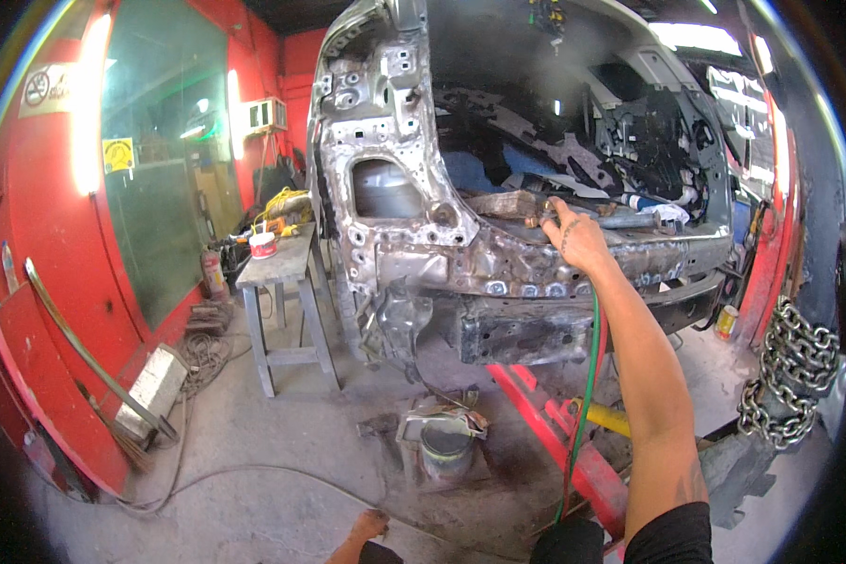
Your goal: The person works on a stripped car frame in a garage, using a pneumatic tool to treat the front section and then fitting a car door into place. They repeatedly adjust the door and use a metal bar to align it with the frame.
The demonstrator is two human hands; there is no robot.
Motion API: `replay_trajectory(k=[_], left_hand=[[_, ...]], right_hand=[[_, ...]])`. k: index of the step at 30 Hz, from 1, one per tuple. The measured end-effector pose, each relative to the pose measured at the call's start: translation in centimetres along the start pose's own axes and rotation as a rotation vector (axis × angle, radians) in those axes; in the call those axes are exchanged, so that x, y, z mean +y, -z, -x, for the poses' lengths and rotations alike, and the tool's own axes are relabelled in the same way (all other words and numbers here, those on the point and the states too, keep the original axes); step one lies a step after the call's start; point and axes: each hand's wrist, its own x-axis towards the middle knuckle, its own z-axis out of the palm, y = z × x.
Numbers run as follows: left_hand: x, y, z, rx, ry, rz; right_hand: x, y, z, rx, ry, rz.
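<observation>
My right hand (578, 237) reaches out to the rear sill of a stripped car body (526, 258). Its fingers are closed at a small brownish piece beside a wooden block (508, 204); what exactly they grip is hidden. A green hose (587, 395) and a red hose hang down from the sill just under my right wrist. Low in the view, my left hand (370, 524) hovers over the floor, small and partly shown, its fingers too unclear to read. Bare, rust-stained metal with a row of weld spots runs along the sill.
A grey stand (282, 258) at the left holds a red-and-white tub (263, 245) and a yellow cord. Below the car sit a bucket (445, 451) and a red beam (592, 484) with a yellow cylinder. Heavy chain (788, 376) hangs at right. A hose (282, 470) crosses the floor.
</observation>
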Motion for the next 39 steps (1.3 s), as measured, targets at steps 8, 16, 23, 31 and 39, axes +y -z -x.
replay_trajectory(k=[8,16,23,31,39], left_hand=[[-0.4,0.2,0.3,0.052,0.045,0.008],[1.0,0.4,0.7,0.043,0.064,0.003],[-0.3,-0.4,-0.5,0.075,-0.017,-0.099],[-0.8,-0.8,-0.7,0.031,-0.183,-0.16],[-0.2,-0.8,-0.8,0.073,-0.108,-0.147]], right_hand=[[-0.1,0.1,0.0,-0.025,-0.001,-0.022],[0.5,-0.2,-0.2,-0.011,-0.001,-0.002],[-0.2,0.2,0.0,-0.041,-0.007,0.028],[-0.5,0.5,0.1,-0.039,-0.007,0.015],[-0.2,0.0,-0.3,-0.016,0.004,0.021]])
